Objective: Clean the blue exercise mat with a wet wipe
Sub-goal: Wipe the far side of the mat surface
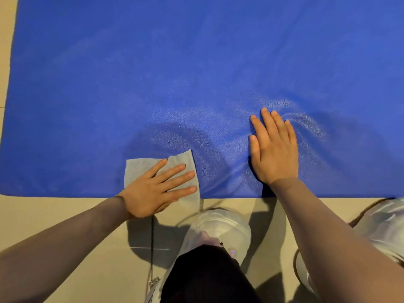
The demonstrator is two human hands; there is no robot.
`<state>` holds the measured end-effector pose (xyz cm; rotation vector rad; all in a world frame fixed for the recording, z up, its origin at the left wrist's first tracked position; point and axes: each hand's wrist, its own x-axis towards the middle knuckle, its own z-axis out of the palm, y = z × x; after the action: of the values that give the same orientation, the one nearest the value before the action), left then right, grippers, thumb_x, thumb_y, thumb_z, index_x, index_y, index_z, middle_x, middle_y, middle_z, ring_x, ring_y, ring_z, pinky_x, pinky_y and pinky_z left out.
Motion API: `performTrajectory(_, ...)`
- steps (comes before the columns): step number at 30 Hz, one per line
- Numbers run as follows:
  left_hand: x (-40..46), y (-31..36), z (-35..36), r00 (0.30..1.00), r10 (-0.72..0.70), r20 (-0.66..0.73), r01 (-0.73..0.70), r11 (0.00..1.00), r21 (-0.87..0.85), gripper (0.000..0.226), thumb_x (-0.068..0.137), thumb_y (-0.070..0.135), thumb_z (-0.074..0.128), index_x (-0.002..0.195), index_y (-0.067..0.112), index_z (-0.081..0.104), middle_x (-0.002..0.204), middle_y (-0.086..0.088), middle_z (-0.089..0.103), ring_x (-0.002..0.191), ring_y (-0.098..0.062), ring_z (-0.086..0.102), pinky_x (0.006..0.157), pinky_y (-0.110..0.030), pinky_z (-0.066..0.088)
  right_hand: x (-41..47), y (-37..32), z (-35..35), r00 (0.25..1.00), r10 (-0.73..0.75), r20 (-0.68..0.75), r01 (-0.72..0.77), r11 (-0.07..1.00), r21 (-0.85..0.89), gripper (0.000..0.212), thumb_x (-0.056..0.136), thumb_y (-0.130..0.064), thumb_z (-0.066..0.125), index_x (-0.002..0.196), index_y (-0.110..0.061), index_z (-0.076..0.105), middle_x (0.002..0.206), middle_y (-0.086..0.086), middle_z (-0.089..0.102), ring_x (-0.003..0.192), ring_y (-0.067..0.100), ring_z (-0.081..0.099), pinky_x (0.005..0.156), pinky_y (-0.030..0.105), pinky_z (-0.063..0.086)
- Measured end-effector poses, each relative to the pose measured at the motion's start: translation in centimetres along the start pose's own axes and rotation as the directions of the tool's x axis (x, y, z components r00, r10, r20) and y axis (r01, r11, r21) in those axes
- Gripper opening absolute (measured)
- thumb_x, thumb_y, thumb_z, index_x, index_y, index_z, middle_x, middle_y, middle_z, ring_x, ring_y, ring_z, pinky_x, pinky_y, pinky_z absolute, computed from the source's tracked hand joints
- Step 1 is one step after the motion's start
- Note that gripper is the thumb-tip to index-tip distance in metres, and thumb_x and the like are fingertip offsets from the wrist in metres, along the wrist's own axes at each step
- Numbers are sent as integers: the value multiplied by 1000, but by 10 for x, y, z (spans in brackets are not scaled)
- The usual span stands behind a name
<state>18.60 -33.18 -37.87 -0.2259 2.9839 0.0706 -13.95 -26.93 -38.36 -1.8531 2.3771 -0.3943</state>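
Blue fills most of your head view: the exercise mat [196,62] lies flat on a beige tiled floor [65,215], and it runs out of frame at the top and right, so you see only its left edge and its near edge. Its surface is finely pebbled. Around and between your hands it shows a sheen with curved streaks, brightest just beyond your right fingertips; whether that is moisture or only light you cannot tell for certain.

Your left hand [153,191] lies flat on the wet wipe [140,169], fingers [175,171] straight and spread, pressing it down onto the mat rather than gripping it. The wipe is a pale grey sheet sitting at the mat's near edge; its right end hangs over that edge onto the floor, and your palm hides its lower middle part, so its full outline is not visible. One upper corner sticks up past your fingertips.

Your right hand [273,149] rests palm-down directly on the mat, well apart from the wipe, fingers straight and close together, holding nothing.

Below the mat's edge, your knee in pale, light-coloured fabric [218,226] and a dark garment [207,276] block part of the floor. More pale fabric is cut off at the right edge. A thin dark cord [152,248] hangs down near your left wrist.
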Motion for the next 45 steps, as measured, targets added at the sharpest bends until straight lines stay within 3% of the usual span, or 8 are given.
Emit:
performTrajectory(6, 48, 17, -4, 1000, 4, -13, -4, 999, 36, 58, 106, 47, 24, 159, 29, 7, 165, -2, 11, 151, -32, 11, 118, -61, 11, 1, 6, -12, 996, 5, 84, -31, 950, 310, 52, 102, -36, 25, 142, -12, 49, 154, 8, 39, 144, 24, 30, 120, 43, 16)
performTrajectory(14, 176, 60, -24, 982, -187, -15, 186, 982, -26, 60, 98, 59, 22, 153, 37, 28, 163, 2, 25, 150, -27, 22, 114, -64, 20, -24, 36, -70, 831, 556, -19, -462, 709, 533, 41, 95, -31, 40, 123, -10, 62, 143, 2, 47, 134, 20, 40, 101, 31, 37)
performTrajectory(20, 239, 59, -59, 952, -302, -39, 283, 924, -258, 56, 96, 49, 32, 145, 28, 49, 159, -3, 34, 148, -26, 28, 115, -64, 22, -53, 32, -69, 860, 487, -153, -392, 822, 414, 39, 95, -29, 43, 119, -6, 63, 140, 14, 47, 129, 26, 40, 101, 32, 35)
performTrajectory(22, 213, 44, -60, 855, -461, -238, 361, 857, -367, 46, 95, 41, 45, 128, 17, 65, 146, -9, 52, 137, -29, 46, 111, -55, 35, -48, 15, -57, 904, 395, -164, -296, 854, 428, 38, 95, -26, 43, 123, -4, 58, 139, 15, 47, 129, 26, 39, 104, 34, 35)
performTrajectory(27, 103, 27, -33, 567, -811, -141, 735, 576, -357, 50, 101, 40, 35, 136, 12, 56, 150, -12, 45, 141, -31, 34, 113, -54, 23, -26, -10, -9, 998, 69, -16, -67, 992, 103, 56, 101, -38, 35, 148, -9, 40, 156, 14, 34, 145, 31, 27, 117, 51, 21)
performTrajectory(32, 80, 36, -13, 532, -835, -140, 783, 548, -293, 51, 100, 39, 33, 143, 16, 50, 153, -12, 42, 143, -32, 32, 115, -52, 19, 22, 40, -3, 976, -184, 117, 189, 981, -38, 70, 96, -58, 30, 149, -15, 40, 156, 14, 33, 144, 32, 30, 116, 51, 16)
performTrajectory(40, 82, 34, -9, 540, -814, -212, 772, 580, -261, 51, 96, 36, 38, 138, 14, 57, 147, -16, 49, 138, -35, 40, 110, -57, 27, 74, 59, -12, 866, 500, 15, -500, 866, -27, 82, 89, -56, 9, 154, -11, 26, 161, 18, 19, 148, 38, 17, 117, 59, 8)
performTrajectory(45, 80, 32, -9, 544, -813, -210, 769, 583, -264, 52, 96, 35, 36, 135, 10, 59, 147, -17, 49, 138, -36, 39, 111, -58, 27, 26, -71, 22, 998, 27, 55, -25, 999, -38, 59, 97, -41, 31, 145, -10, 46, 152, 16, 39, 142, 35, 36, 114, 55, 20)
